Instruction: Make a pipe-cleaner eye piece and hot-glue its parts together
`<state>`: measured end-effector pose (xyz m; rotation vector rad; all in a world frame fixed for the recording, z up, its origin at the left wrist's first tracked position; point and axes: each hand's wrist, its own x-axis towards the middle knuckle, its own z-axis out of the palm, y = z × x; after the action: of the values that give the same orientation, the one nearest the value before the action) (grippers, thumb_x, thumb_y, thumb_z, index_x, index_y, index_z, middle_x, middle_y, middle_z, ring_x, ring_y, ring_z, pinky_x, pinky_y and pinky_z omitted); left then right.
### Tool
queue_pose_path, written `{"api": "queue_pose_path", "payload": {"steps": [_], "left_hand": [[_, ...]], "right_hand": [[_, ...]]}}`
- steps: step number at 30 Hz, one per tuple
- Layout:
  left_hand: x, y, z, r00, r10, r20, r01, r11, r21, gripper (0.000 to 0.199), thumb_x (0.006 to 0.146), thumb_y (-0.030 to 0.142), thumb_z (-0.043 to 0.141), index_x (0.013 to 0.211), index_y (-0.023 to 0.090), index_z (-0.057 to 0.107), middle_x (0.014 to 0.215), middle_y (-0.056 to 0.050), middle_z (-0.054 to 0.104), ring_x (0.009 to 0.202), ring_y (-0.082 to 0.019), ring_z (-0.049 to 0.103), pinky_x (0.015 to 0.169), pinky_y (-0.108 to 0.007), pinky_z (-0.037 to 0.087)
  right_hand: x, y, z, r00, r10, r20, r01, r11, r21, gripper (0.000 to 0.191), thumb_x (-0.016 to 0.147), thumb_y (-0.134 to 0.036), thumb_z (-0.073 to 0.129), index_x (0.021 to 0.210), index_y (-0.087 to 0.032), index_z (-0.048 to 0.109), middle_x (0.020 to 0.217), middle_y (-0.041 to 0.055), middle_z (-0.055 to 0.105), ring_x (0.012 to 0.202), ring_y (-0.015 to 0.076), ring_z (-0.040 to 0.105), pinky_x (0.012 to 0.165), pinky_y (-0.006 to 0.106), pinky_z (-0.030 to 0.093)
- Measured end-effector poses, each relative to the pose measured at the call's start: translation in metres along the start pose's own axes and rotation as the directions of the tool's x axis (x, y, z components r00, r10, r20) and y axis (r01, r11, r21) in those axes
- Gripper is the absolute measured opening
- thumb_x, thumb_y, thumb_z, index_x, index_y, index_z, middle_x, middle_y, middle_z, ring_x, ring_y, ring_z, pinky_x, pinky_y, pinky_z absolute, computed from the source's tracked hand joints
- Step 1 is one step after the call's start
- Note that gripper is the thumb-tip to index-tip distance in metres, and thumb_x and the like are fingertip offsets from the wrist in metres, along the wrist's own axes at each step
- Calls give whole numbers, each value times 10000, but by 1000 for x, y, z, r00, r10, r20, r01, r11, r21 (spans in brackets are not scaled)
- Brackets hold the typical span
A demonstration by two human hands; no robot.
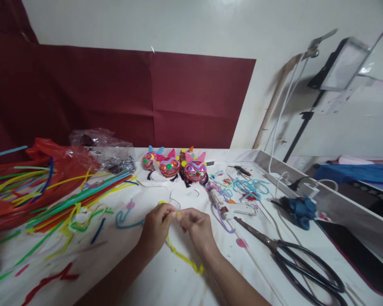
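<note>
My left hand (158, 225) and my right hand (196, 229) meet over the middle of the white table, fingertips pinched close together. Between them is a yellow pipe cleaner (181, 256), and its twisted length hangs down below the fingers, ending beside my right wrist. Both hands are closed on its upper part. Just behind them stand colourful ball-shaped animal heads, among them one with blue ears (149, 160) and one with pink ears (196, 170). A blue pipe cleaner (127, 223) lies curled by my left hand.
Bundled pipe cleaners (92, 195) and a red plastic bag (64, 163) lie at the left. To the right are a white glue gun (239, 209), large black scissors (276, 246), blue cloth (301, 212), cables and a black flat device (354, 255). Red pipe cleaner pieces (49, 280) lie front left.
</note>
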<state>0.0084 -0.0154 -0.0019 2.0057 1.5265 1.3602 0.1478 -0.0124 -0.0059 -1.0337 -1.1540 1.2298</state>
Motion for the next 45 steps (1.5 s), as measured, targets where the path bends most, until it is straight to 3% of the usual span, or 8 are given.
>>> {"api": "queue_pose_path", "payload": {"steps": [4, 9, 15, 21, 31, 36, 40, 45], "left_hand": [[-1, -9, 0, 974, 227, 3, -225, 965, 132, 182, 901, 188, 460, 774, 203, 590, 746, -15, 650, 720, -171, 651, 666, -260, 486], [-4, -16, 1, 911, 393, 121, -411, 849, 334, 225, 952, 97, 434, 812, 199, 578, 764, -10, 641, 703, -163, 647, 651, -255, 488], [-8, -18, 5, 851, 487, 197, -517, 710, 478, 258, 972, 81, 433, 781, 200, 560, 719, -2, 605, 656, -172, 607, 608, -269, 467], [-7, -19, 4, 864, 471, 176, -499, 758, 420, 239, 974, 85, 432, 832, 195, 589, 743, -4, 630, 683, -172, 630, 625, -268, 490], [-1, -8, -2, 934, 357, 34, -354, 905, 237, 261, 939, 148, 418, 782, 202, 618, 736, -15, 662, 691, -157, 659, 648, -251, 502], [1, 0, 0, 998, 69, 4, -69, 997, 26, 163, 841, 248, 511, 745, 208, 637, 714, -17, 694, 686, -171, 668, 633, -253, 498], [0, 4, 2, 987, -155, 44, 159, 980, -119, 168, 802, 326, 541, 763, 202, 648, 653, -5, 690, 616, -167, 656, 578, -240, 479], [1, 5, 7, 967, -245, 70, 254, 909, -329, 180, 742, 366, 608, 753, 187, 624, 619, -1, 666, 577, -158, 636, 542, -229, 465]], "right_hand": [[3, 4, -7, 977, -196, 86, 210, 955, -211, 175, 748, -311, 649, 734, -170, 752, 627, 23, 642, 567, 147, 536, 564, 270, 420], [3, 4, -15, 871, -440, 218, 485, 701, -523, 174, 777, -188, 588, 732, -195, 755, 726, 54, 658, 682, 176, 593, 642, 275, 431], [1, 1, -17, 865, -371, 338, 501, 601, -622, 198, 822, -142, 552, 654, -172, 653, 632, 25, 616, 580, 138, 541, 577, 238, 364], [2, -1, -18, 899, -293, 325, 437, 650, -622, 207, 817, -143, 536, 665, -176, 673, 635, 28, 644, 594, 148, 550, 593, 245, 358], [4, 3, -10, 983, -155, 96, 178, 934, -308, 179, 739, -276, 618, 656, -157, 724, 557, -4, 574, 538, 130, 474, 539, 249, 352], [2, -4, -5, 996, -82, 25, 85, 988, -129, 192, 670, -326, 678, 576, -161, 706, 498, -26, 498, 501, 104, 382, 508, 251, 316], [-2, -12, -2, 1000, -4, -7, 4, 1000, -3, 175, 625, -333, 735, 598, -160, 740, 477, -26, 516, 477, 99, 385, 477, 246, 311], [-4, -14, 0, 994, 92, -62, -81, 984, 160, 165, 546, -313, 801, 634, -176, 778, 493, -10, 590, 484, 108, 422, 494, 258, 365]]}}
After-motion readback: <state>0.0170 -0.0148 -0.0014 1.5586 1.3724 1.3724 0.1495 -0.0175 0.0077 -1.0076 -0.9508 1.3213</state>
